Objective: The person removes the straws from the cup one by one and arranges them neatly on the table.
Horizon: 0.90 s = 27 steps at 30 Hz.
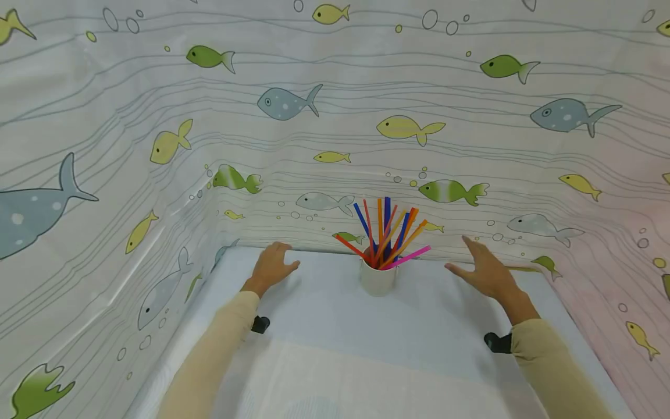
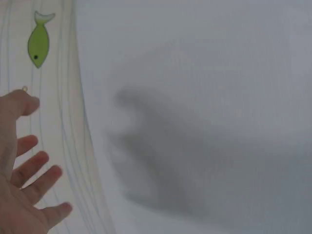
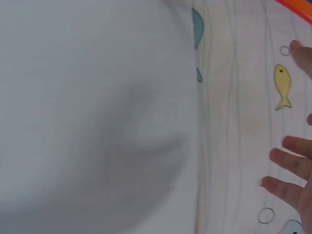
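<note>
A pale cup (image 1: 378, 280) stands near the back of the white table, between the two hands. Several flat coloured strips (image 1: 387, 233) in red, orange, blue and pink lean out of it in a loose fan. To the cup's left, my left hand (image 1: 270, 267) is held over the table with its fingers spread, holding nothing. On the other side, my right hand (image 1: 487, 270) hovers with thumb and fingers apart, also holding nothing. Both hands cast soft shadows on the tabletop. The right wrist view catches the end of an orange-red strip (image 3: 298, 9) at its upper corner.
Fish-printed sheeting (image 1: 335, 128) rises behind the table (image 1: 324, 320) and along both sides. Black wrist devices (image 1: 260, 325) show under the sleeves. A paler area covers the table's near part.
</note>
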Tool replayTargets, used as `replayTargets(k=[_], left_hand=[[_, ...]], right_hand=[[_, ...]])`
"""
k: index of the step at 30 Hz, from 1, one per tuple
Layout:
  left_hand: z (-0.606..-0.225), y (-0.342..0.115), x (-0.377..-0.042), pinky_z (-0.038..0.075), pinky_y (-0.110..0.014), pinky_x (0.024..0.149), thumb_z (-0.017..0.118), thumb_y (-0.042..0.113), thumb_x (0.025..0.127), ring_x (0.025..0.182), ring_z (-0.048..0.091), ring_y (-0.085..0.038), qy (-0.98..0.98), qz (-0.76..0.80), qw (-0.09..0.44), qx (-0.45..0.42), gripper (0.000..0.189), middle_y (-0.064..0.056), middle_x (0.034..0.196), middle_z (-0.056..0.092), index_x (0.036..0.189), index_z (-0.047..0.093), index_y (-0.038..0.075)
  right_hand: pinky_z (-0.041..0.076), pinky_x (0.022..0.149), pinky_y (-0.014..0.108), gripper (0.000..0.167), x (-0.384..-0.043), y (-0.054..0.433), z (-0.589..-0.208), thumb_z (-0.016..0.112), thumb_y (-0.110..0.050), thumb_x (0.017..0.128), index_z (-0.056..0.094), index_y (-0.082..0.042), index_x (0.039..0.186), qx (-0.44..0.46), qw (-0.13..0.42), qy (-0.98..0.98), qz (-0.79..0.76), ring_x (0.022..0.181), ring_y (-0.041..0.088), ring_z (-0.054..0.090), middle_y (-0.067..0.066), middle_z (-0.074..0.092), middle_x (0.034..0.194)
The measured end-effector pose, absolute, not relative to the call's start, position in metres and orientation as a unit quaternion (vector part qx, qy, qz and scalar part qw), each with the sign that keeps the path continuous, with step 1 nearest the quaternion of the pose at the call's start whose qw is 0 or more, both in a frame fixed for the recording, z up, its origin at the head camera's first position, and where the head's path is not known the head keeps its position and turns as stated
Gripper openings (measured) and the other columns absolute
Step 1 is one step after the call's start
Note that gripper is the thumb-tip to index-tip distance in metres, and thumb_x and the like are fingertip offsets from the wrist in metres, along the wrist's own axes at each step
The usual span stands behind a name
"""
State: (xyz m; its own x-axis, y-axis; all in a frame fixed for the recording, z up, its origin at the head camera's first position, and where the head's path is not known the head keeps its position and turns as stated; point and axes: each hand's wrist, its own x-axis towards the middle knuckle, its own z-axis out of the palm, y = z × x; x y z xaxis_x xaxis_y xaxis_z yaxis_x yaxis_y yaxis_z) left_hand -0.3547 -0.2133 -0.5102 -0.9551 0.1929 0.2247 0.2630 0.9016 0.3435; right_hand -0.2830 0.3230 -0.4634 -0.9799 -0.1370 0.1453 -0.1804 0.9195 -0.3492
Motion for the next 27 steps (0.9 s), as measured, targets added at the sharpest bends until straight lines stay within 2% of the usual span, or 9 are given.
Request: replayTargets(k=[3, 5, 10, 13, 17, 23, 27], left_hand=[[-0.521, -0.198, -0.352, 0.047, -0.048, 0.097, 0.071, 0.029, 0.089, 0.116, 0.055, -0.034, -0.949, -0.296, 0.049, -0.098, 0.047, -0.017, 0.125, 0.057, 0.125, 0.059, 0.0], [-0.529, -0.183, -0.35, 0.051, -0.043, 0.093, 0.072, 0.023, 0.089, 0.112, 0.058, -0.03, -0.926, -0.366, 0.031, -0.084, 0.042, -0.013, 0.122, 0.059, 0.123, 0.061, 0.001], [-0.536, -0.141, -0.342, 0.055, -0.036, 0.085, 0.074, 0.023, 0.089, 0.105, 0.063, -0.023, -0.879, -0.469, 0.012, -0.08, 0.038, -0.006, 0.119, 0.063, 0.121, 0.062, 0.007], [-0.531, -0.118, -0.337, 0.056, -0.034, 0.083, 0.073, 0.023, 0.09, 0.104, 0.063, -0.021, -0.861, -0.501, 0.007, -0.091, 0.038, -0.004, 0.12, 0.063, 0.123, 0.062, 0.008], [-0.521, -0.096, -0.333, 0.056, -0.033, 0.083, 0.072, 0.024, 0.09, 0.104, 0.063, -0.021, -0.844, -0.524, 0.01, -0.114, 0.039, -0.004, 0.121, 0.063, 0.125, 0.061, 0.008], [-0.511, -0.083, -0.329, 0.056, -0.032, 0.083, 0.074, 0.028, 0.089, 0.104, 0.063, -0.018, -0.835, -0.535, 0.019, -0.126, 0.044, 0.0, 0.119, 0.064, 0.125, 0.061, 0.008], [-0.51, -0.081, -0.328, 0.056, -0.032, 0.083, 0.074, 0.027, 0.089, 0.104, 0.063, -0.018, -0.827, -0.546, 0.022, -0.13, 0.041, -0.003, 0.118, 0.065, 0.123, 0.063, 0.009]], right_hand=[[0.039, 0.1, 0.064, 0.094, -0.286, 0.304, -0.491, 0.064, -0.059, 0.087, 0.027, 0.0, 0.151, 0.101, 0.025, -0.956, 0.274, 0.127, 0.047, 0.045, 0.029, 0.041, 0.144], [0.046, 0.097, 0.057, 0.088, -0.288, 0.287, -0.511, 0.071, -0.051, 0.085, 0.035, 0.0, 0.148, 0.113, 0.019, -0.936, 0.332, 0.122, 0.042, 0.053, 0.026, 0.05, 0.138], [0.05, 0.093, 0.05, 0.081, -0.295, 0.236, -0.536, 0.082, -0.033, 0.08, 0.043, 0.001, 0.142, 0.126, 0.026, -0.88, 0.458, 0.121, 0.038, 0.055, 0.025, 0.054, 0.134], [0.05, 0.094, 0.048, 0.079, -0.302, 0.212, -0.535, 0.086, -0.029, 0.076, 0.047, -0.003, 0.14, 0.129, 0.046, -0.858, 0.495, 0.122, 0.035, 0.055, 0.019, 0.055, 0.135], [0.049, 0.097, 0.048, 0.075, -0.31, 0.193, -0.525, 0.087, -0.035, 0.073, 0.053, -0.012, 0.136, 0.143, 0.087, -0.849, 0.501, 0.123, 0.028, 0.055, 0.007, 0.059, 0.133], [0.049, 0.096, 0.051, 0.077, -0.314, 0.182, -0.511, 0.089, -0.026, 0.071, 0.052, -0.012, 0.137, 0.157, 0.113, -0.834, 0.517, 0.121, 0.031, 0.056, 0.007, 0.061, 0.13], [0.051, 0.094, 0.048, 0.079, -0.314, 0.178, -0.51, 0.09, -0.029, 0.07, 0.052, -0.01, 0.136, 0.147, 0.119, -0.836, 0.516, 0.119, 0.031, 0.058, 0.008, 0.061, 0.129]])
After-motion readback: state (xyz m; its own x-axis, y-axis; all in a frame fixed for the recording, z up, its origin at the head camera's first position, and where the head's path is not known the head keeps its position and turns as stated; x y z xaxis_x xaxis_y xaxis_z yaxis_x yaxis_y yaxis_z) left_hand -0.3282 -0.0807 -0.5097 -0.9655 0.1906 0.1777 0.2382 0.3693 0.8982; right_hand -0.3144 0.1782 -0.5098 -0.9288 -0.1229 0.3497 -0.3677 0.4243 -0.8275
